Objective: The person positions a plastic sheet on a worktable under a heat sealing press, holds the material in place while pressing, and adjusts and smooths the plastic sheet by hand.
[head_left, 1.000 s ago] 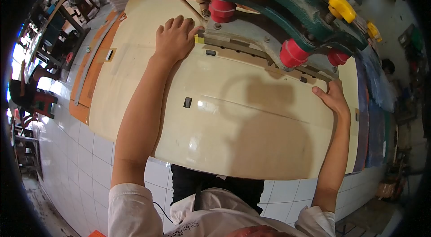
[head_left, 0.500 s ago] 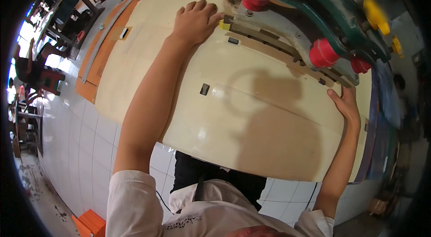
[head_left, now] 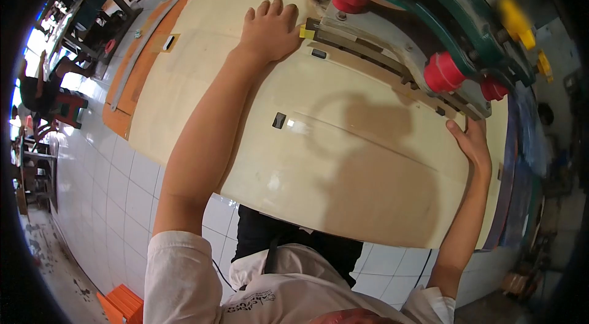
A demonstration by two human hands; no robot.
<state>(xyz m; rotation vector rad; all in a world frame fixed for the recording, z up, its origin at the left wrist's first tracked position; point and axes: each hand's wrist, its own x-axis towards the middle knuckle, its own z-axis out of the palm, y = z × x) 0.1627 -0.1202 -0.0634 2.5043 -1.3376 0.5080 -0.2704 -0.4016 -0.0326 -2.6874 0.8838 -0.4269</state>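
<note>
My left hand point(head_left: 271, 31) lies flat with its fingers spread on a large cream sheet point(head_left: 202, 60), beside the left end of a long metal bar point(head_left: 368, 51) marked with yellow. At the bar's right end is my right hand point(head_left: 472, 140), thumb apart on the sheet and the other fingers partly hidden under the bar. The bar hangs below a green machine arm point(head_left: 423, 23) with red round mounts point(head_left: 443, 71). A small dark pad point(head_left: 279, 120) and another point(head_left: 319, 53) sit on the cream surface.
An orange board point(head_left: 116, 117) with a metal strip point(head_left: 132, 60) borders the sheet on the left. Yellow knobs point(head_left: 516, 22) stick out at the upper right. Blue plastic point(head_left: 529, 134) hangs on the right. An orange object point(head_left: 123, 304) stands on the tiled floor, and a person point(head_left: 40, 88) is at far left.
Compared with a second ago, the whole view has shifted, with the machine and sheet now further right and higher. Since half a second ago, my left thumb has drawn in slightly from the bar's end.
</note>
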